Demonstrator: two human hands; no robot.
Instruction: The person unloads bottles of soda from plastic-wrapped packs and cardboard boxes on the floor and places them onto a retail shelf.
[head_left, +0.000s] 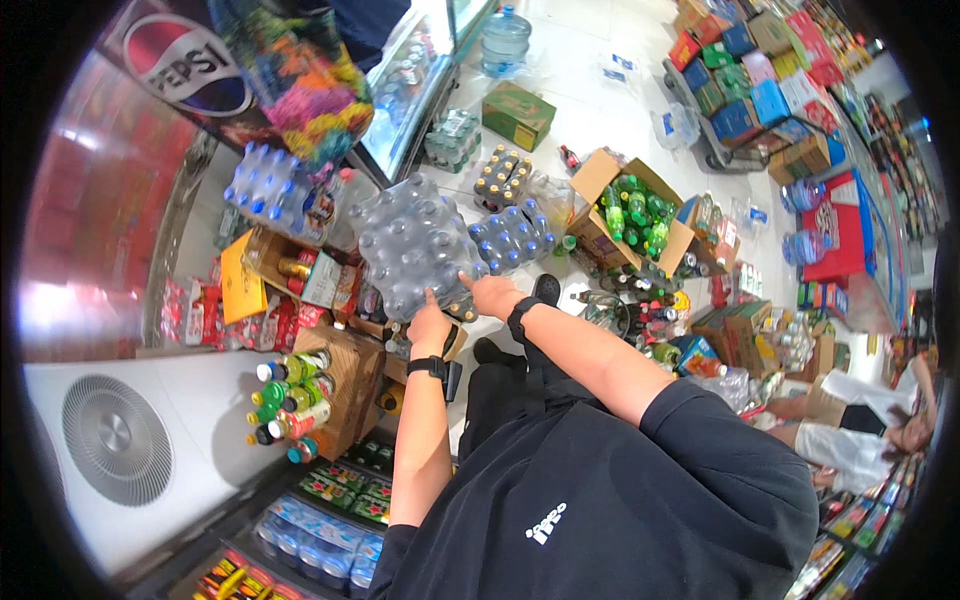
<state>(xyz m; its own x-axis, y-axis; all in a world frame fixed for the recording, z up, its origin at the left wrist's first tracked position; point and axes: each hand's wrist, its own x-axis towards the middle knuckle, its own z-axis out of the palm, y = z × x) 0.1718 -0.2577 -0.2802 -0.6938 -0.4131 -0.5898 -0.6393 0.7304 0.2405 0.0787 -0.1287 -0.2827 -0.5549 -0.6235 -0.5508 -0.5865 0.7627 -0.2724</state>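
A shrink-wrapped pack of clear water bottles (pixel 413 245) sits in front of me, above a stack of cardboard boxes. My left hand (pixel 429 322) grips its near edge with the thumb pressed up against the wrap. My right hand (pixel 491 293) holds the near right corner, a finger stretched onto the plastic. Both wrists carry black bands. A second wrapped pack with blue caps (pixel 511 236) lies right beside it.
An open carton of green bottles (pixel 634 214) stands to the right, a carton of mixed drink bottles (pixel 303 393) lower left. Farther off are a glass-door cooler (pixel 410 90), a big water jug (pixel 505 40), a green carton (pixel 518 113) and a cart of boxes (pixel 750 85). Another person (pixel 860 430) crouches at right.
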